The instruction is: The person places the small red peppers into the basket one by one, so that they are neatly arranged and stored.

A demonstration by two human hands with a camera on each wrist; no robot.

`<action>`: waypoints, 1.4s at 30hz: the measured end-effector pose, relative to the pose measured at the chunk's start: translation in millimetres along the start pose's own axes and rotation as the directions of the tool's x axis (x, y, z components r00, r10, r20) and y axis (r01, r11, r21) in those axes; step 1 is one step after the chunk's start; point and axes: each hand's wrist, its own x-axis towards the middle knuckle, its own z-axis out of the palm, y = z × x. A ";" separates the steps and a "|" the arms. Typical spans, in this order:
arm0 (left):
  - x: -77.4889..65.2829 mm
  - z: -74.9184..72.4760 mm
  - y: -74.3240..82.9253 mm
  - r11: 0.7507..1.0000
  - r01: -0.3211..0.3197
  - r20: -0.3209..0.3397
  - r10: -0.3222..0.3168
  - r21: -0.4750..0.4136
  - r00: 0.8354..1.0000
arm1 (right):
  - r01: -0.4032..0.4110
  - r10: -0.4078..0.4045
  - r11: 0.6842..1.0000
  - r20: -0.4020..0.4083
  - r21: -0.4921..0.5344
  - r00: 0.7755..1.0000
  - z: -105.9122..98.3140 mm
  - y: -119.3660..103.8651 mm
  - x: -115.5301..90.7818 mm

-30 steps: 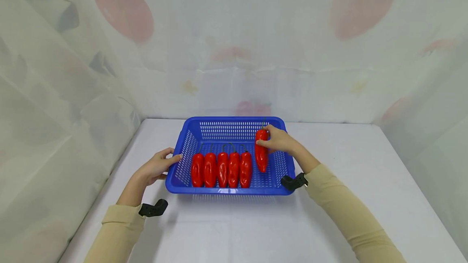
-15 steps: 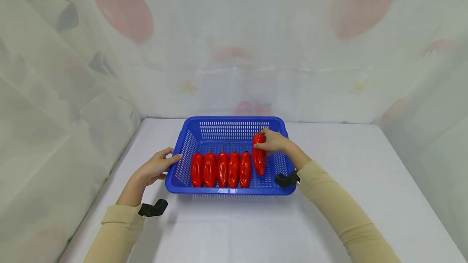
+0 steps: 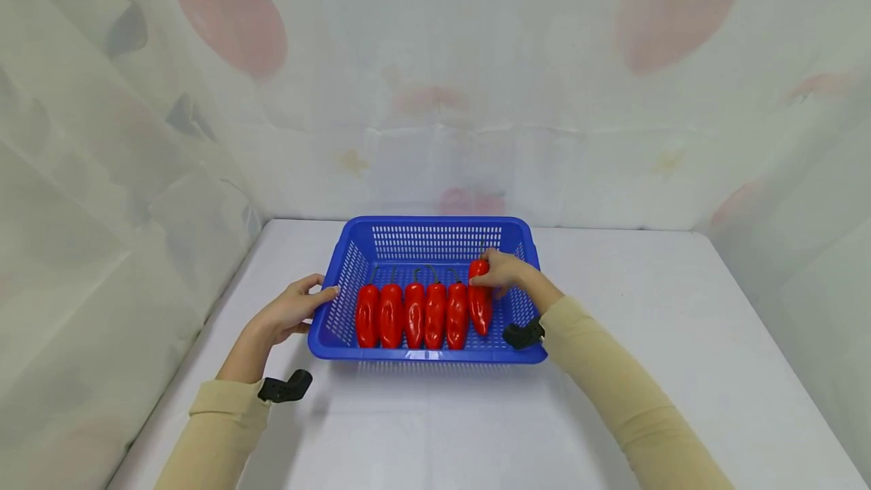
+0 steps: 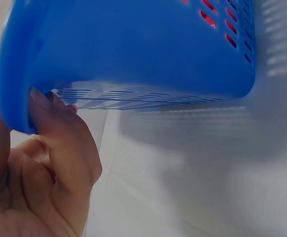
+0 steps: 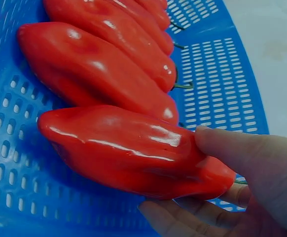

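My left hand (image 3: 294, 311) grips the left rim of a blue plastic basket (image 3: 435, 356), thumb on top and fingers curled under the lip, as the left wrist view also shows. My right hand (image 3: 506, 272) reaches inside the basket's right part and holds a glossy red pepper (image 5: 128, 150) near its stem end, thumb on one side and fingers on the other. Left of it several more red peppers (image 3: 414, 316) lie side by side in a row, stems toward the far wall. The held pepper is close beside the nearest pepper of the row (image 5: 96, 69).
The basket stands on a white-covered table (image 3: 422, 429). A pale curtain (image 3: 435, 97) with faded fruit prints hangs behind and along both sides. The basket's walls and floor are slotted. Black camera mounts (image 3: 286, 387) sit on both wrists.
My right hand has brought the held pepper lower and slightly left, closer to the row. The left hand and the basket have stayed in place.
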 end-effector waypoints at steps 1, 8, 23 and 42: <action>0.1 0.0 -0.1 1.000 0.000 0.000 0.000 0.000 1.000 | -0.007 0.007 1.000 0.003 0.002 1.000 0.9 0.4 0.4; 0.0 0.2 0.3 1.000 -0.001 0.002 0.001 0.000 1.000 | -0.021 0.021 1.000 0.016 -0.008 1.000 5.1 1.1 1.2; -0.2 -0.3 -0.4 1.000 -0.006 0.017 0.006 -0.016 1.000 | -0.044 0.044 0.998 -0.005 -0.041 0.999 9.9 2.9 4.1; -1.3 0.5 0.1 1.000 -0.004 0.011 0.004 -0.017 1.000 | -0.066 0.077 0.985 0.064 -0.161 0.995 11.5 1.7 1.9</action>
